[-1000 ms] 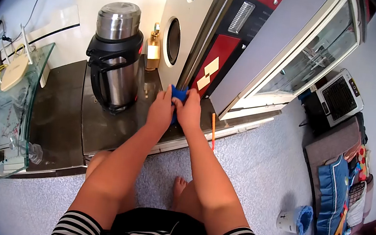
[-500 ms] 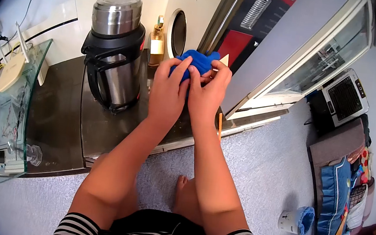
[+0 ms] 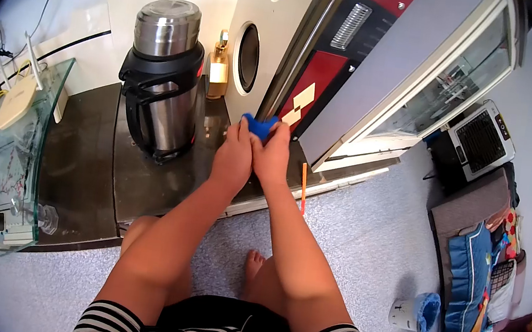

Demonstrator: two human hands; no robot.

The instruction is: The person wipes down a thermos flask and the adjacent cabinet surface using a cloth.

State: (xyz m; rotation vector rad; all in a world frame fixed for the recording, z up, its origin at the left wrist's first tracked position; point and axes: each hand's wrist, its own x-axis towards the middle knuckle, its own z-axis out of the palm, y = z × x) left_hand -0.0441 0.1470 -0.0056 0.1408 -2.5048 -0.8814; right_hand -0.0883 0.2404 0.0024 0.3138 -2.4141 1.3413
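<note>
A bunched blue cloth [image 3: 259, 126] is held between both hands, above the dark cabinet top and in front of the speaker. My left hand [image 3: 235, 155] grips its left side with the fingers closed. My right hand [image 3: 271, 155] pinches the other side, and the two hands touch. Most of the cloth is hidden behind the fingers. To the left stands a large steel thermos [image 3: 168, 97] with a black handle. A gold bottle [image 3: 218, 70] stands beyond the hands, beside the white speaker panel [image 3: 243, 4].
A glass shelf [image 3: 34, 137] holding a white router [image 3: 17, 102] is at the left. An orange stick [image 3: 304, 187] juts over the cabinet's front edge. At right are a glass-doored cabinet [image 3: 448, 85], a grey sofa [image 3: 468, 197] and a white bin [image 3: 404, 314] on the floor.
Both hands have come down closer to my body with the blue cloth, which is now squeezed smaller. Pale yellow patches on the red-and-black panel are now uncovered.
</note>
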